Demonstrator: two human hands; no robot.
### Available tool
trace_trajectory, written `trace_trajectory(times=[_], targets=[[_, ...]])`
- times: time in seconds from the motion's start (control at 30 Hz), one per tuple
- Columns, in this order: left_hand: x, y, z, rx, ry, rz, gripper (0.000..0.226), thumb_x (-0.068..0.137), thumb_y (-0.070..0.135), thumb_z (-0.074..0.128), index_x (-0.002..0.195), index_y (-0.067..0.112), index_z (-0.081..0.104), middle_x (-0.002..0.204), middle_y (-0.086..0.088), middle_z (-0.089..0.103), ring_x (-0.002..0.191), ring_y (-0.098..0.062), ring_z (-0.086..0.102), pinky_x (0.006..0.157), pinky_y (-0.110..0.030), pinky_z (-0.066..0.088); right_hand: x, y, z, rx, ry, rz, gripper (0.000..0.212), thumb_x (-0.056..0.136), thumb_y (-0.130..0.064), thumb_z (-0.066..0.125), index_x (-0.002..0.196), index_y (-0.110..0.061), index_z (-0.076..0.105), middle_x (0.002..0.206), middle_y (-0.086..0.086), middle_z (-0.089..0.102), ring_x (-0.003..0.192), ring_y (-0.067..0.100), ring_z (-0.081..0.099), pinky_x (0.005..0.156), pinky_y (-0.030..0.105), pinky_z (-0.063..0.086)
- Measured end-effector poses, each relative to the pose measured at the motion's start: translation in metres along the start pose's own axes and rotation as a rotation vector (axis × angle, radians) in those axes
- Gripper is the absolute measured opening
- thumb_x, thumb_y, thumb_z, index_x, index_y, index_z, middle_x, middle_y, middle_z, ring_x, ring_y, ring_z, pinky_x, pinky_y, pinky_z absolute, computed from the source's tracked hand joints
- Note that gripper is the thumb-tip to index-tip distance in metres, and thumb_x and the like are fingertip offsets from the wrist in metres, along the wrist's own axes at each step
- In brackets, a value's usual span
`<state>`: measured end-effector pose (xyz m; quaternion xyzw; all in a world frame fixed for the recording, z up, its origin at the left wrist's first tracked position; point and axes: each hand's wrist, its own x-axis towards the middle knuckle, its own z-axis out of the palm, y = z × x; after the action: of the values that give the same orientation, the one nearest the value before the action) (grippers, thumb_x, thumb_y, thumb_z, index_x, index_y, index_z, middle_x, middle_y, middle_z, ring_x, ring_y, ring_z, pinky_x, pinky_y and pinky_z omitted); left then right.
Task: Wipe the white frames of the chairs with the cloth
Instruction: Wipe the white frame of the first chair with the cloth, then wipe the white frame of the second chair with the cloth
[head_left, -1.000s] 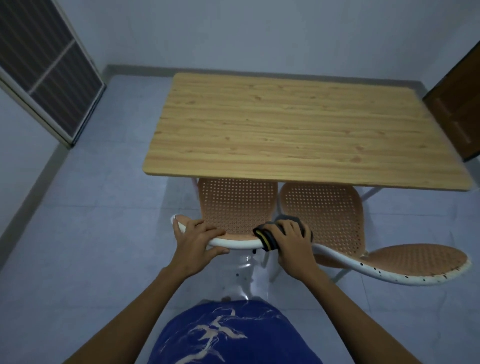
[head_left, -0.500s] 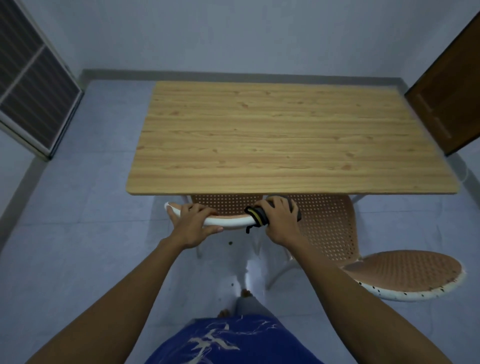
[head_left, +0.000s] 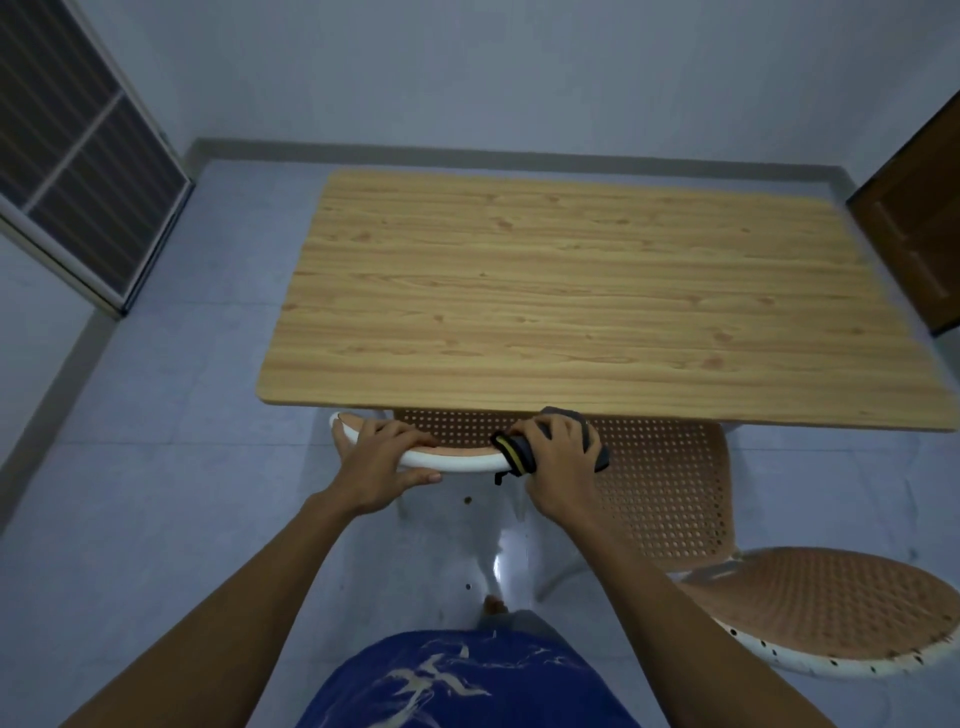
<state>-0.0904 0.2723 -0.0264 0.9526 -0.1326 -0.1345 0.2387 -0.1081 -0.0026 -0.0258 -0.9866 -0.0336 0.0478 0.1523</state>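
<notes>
The left chair has a white frame (head_left: 457, 460) curving along the top of its orange perforated back, tucked under the table's near edge. My left hand (head_left: 382, 465) grips that white rim at its left part. My right hand (head_left: 563, 462) is closed on a dark grey cloth (head_left: 519, 451) with a yellow stripe, pressed onto the rim's right part. A second chair (head_left: 831, 608) with an orange perforated seat and back and a white speckled rim stands to the right, turned outward.
The wooden table (head_left: 597, 291) fills the middle of the room just beyond the chairs. A brown door (head_left: 919, 228) is at the right and a louvred panel (head_left: 67, 156) at the left wall. Pale tiled floor surrounds everything.
The left chair has slid forward under the table with both hands on its rim. The view has shifted with my head.
</notes>
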Motion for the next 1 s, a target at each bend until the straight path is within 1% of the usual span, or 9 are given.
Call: trace_trajectory(times=[0.2, 0.3, 0.4, 0.57, 0.7, 0.77, 0.83, 0.9, 1.0], targets=[[0.002, -0.002, -0.014, -0.041, -0.056, -0.008, 0.078, 0.061, 0.092, 0.038, 0.120, 0.045, 0.057, 0.122, 0.013, 0.056, 0.118, -0.017, 0.039, 0.103, -0.047, 0.032, -0.001, -0.005, -0.005, -0.014, -0.032, -0.031, 0.064, 0.075, -0.008, 0.065, 0.132, -0.034, 0.051, 0.132, 0.000, 0.048, 0.131, 0.022, 0.038, 0.115, 0.061, 0.012], [0.002, 0.001, -0.020, -0.027, -0.082, -0.008, 0.074, 0.064, 0.085, 0.045, 0.122, 0.042, 0.058, 0.123, 0.010, 0.057, 0.119, -0.020, 0.040, 0.102, -0.043, 0.032, -0.001, -0.008, -0.007, -0.020, -0.050, -0.035, 0.065, 0.076, -0.009, 0.065, 0.133, -0.034, 0.049, 0.134, 0.001, 0.047, 0.133, 0.023, 0.036, 0.114, 0.061, 0.013], [0.003, 0.000, -0.020, 0.003, -0.090, -0.016, 0.075, 0.063, 0.090, 0.043, 0.121, 0.045, 0.057, 0.121, 0.012, 0.058, 0.119, -0.019, 0.041, 0.103, -0.046, 0.032, -0.001, -0.009, -0.009, -0.038, -0.065, -0.047, 0.065, 0.076, -0.009, 0.067, 0.134, -0.032, 0.048, 0.133, 0.002, 0.047, 0.133, 0.023, 0.036, 0.114, 0.059, 0.015], [0.004, 0.004, -0.021, 0.072, -0.137, -0.033, 0.079, 0.062, 0.091, 0.040, 0.124, 0.043, 0.055, 0.124, 0.006, 0.058, 0.120, -0.024, 0.042, 0.103, -0.047, 0.031, -0.007, -0.003, -0.018, -0.090, -0.061, -0.109, 0.071, 0.078, -0.004, 0.066, 0.140, -0.030, 0.045, 0.137, 0.002, 0.048, 0.135, 0.025, 0.037, 0.107, 0.053, 0.025], [0.003, 0.002, -0.014, 0.132, -0.098, -0.029, 0.092, 0.063, 0.095, 0.019, 0.123, 0.037, 0.058, 0.122, 0.001, 0.061, 0.114, -0.025, 0.048, 0.101, -0.049, 0.033, -0.011, 0.015, -0.037, -0.001, -0.025, -0.112, 0.066, 0.081, -0.001, 0.062, 0.140, -0.029, 0.051, 0.137, 0.001, 0.055, 0.128, 0.028, 0.045, 0.094, 0.046, 0.042], [-0.005, 0.017, -0.013, 0.152, -0.070, -0.074, 0.076, 0.076, 0.084, 0.033, 0.126, 0.033, 0.056, 0.126, -0.001, 0.058, 0.118, -0.028, 0.046, 0.103, -0.058, 0.030, -0.011, 0.025, -0.049, 0.114, 0.048, 0.010, 0.056, 0.078, -0.005, 0.066, 0.129, -0.028, 0.061, 0.121, 0.004, 0.066, 0.113, 0.031, 0.056, 0.084, 0.044, 0.052], [-0.016, 0.042, -0.007, 0.143, 0.011, -0.115, 0.048, 0.089, 0.051, 0.054, 0.129, 0.026, 0.054, 0.131, -0.005, 0.053, 0.126, -0.030, 0.041, 0.107, -0.062, 0.021, -0.020, 0.032, -0.071, 0.230, 0.116, 0.148, 0.049, 0.078, -0.004, 0.064, 0.123, -0.025, 0.064, 0.112, 0.007, 0.070, 0.105, 0.032, 0.063, 0.080, 0.044, 0.056], [-0.025, 0.070, -0.002, 0.118, 0.073, -0.083, 0.041, 0.090, 0.035, 0.058, 0.129, 0.021, 0.055, 0.133, -0.006, 0.052, 0.129, -0.029, 0.039, 0.109, -0.064, 0.014, -0.036, 0.036, -0.096, 0.315, 0.119, 0.219, 0.049, 0.084, 0.002, 0.058, 0.128, -0.018, 0.062, 0.119, 0.012, 0.068, 0.109, 0.033, 0.062, 0.086, 0.046, 0.056], [-0.031, 0.108, 0.014, 0.121, 0.082, 0.039, 0.041, 0.088, 0.033, 0.061, 0.127, 0.021, 0.056, 0.133, -0.003, 0.051, 0.131, -0.027, 0.038, 0.110, -0.065, 0.009, -0.073, 0.046, -0.130, 0.382, 0.042, 0.261, 0.052, 0.086, 0.008, 0.052, 0.132, -0.014, 0.059, 0.126, 0.014, 0.065, 0.115, 0.032, 0.059, 0.085, 0.038, 0.050]])
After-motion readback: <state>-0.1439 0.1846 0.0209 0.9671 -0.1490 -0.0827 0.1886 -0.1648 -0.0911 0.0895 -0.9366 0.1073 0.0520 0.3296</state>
